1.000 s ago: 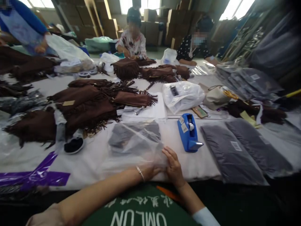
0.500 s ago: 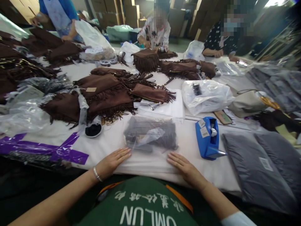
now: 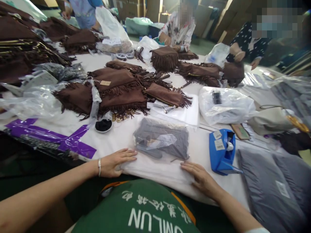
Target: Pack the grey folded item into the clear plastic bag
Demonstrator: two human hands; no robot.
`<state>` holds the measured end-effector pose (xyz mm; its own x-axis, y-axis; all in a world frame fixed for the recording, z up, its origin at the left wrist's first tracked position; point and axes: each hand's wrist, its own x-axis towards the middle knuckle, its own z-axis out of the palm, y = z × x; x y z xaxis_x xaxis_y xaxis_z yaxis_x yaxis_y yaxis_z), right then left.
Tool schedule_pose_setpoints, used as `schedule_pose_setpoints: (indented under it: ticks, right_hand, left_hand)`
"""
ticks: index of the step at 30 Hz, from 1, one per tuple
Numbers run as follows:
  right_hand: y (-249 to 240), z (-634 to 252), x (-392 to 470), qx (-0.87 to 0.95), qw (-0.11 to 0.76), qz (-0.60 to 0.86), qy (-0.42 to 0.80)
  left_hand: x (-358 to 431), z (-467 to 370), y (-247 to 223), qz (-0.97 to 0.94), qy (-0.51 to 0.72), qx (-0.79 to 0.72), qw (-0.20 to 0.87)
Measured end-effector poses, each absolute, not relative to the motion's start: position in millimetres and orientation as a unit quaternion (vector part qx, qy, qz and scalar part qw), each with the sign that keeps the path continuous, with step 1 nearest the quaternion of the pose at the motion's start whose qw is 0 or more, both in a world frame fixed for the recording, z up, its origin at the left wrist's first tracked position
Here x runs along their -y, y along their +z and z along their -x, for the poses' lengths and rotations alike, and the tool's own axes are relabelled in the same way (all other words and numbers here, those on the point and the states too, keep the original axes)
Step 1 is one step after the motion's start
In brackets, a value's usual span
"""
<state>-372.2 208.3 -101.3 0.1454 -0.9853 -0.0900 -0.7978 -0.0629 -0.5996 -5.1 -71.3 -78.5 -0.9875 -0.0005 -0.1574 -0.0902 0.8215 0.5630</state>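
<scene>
We find our left hand point(image 3: 116, 162) flat and open, palm down, fingers together and pointing toward the clear plastic bag point(image 3: 162, 142); its fingertips rest on the bag's near left corner. Our right hand point(image 3: 200, 178) lies likewise flat and open, gripping nothing, its fingertips on the bag's near right corner. The two hands are about equally near the bag, one at each end of its near edge.

The bag lies directly ahead of the hands, beyond the fingertips. It holds a folded grey fringed item, and its long axis runs left to right, roughly parallel to the near edge of the white table point(image 3: 126, 137). The empty flap of the bag reaches back toward us, close to that table edge, so little room remains on the near side.

Taking the bag as landmark: just to its right stands a blue tape dispenser point(image 3: 222, 150), close but apart from it. Further right lie flat grey packed bags point(image 3: 269, 187). To its left, bare white table, then a small black dish point(image 3: 103, 125) and purple tape strips point(image 3: 48, 137). Just beyond it lies a white sheet point(image 3: 182, 113) bearing a brown fringed pouch point(image 3: 167, 95), with a heap of brown fringed pieces point(image 3: 107, 94) beyond and to the left. Other people's hands work at the far side, well apart.
</scene>
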Motion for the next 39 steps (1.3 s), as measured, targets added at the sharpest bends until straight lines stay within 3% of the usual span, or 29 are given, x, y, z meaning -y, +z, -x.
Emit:
schedule_pose_setpoints:
  ticks: [7, 12, 15, 20, 25, 29, 34, 36, 39]
  right_hand:
    - [-151, 361, -205, -0.742, 0.209, 0.481, -0.419]
    - [-157, 351, -207, -0.803, 0.103, 0.439, -0.39]
    - [-155, 339, -201, -0.828, 0.065, 0.419, -0.367]
    - [-139, 320, -189, -0.887, 0.091, 0.381, -0.245]
    - [-130, 317, -180, -0.902, 0.108, 0.372, -0.193]
    - [-127, 320, -178, -0.888, 0.131, 0.361, -0.252]
    - [-116, 344, -206, -0.846, 0.192, 0.238, -0.437]
    - [-109, 362, -227, -0.844, 0.129, 0.157, -0.496]
    - [-96, 394, -255, -0.829, -0.041, 0.04, -0.557]
  left_hand:
    - [61, 1, -107, 0.08, 0.314, -0.945, -0.056]
    - [57, 19, -123, 0.274, 0.284, -0.893, -0.217]
    - [52, 32, -125, 0.413, 0.247, -0.852, -0.206]
    - [61, 33, -108, 0.495, 0.219, -0.822, -0.175]
    - [53, 62, -74, 0.319, 0.108, -0.901, -0.274]
    - [33, 106, -81, 0.198, 0.17, -0.939, -0.225]
    - [33, 123, -111, 0.212, 0.226, -0.919, -0.243]
    - [38, 122, -116, 0.197, 0.225, -0.921, -0.251]
    - [42, 121, -117, 0.182, 0.221, -0.922, -0.259]
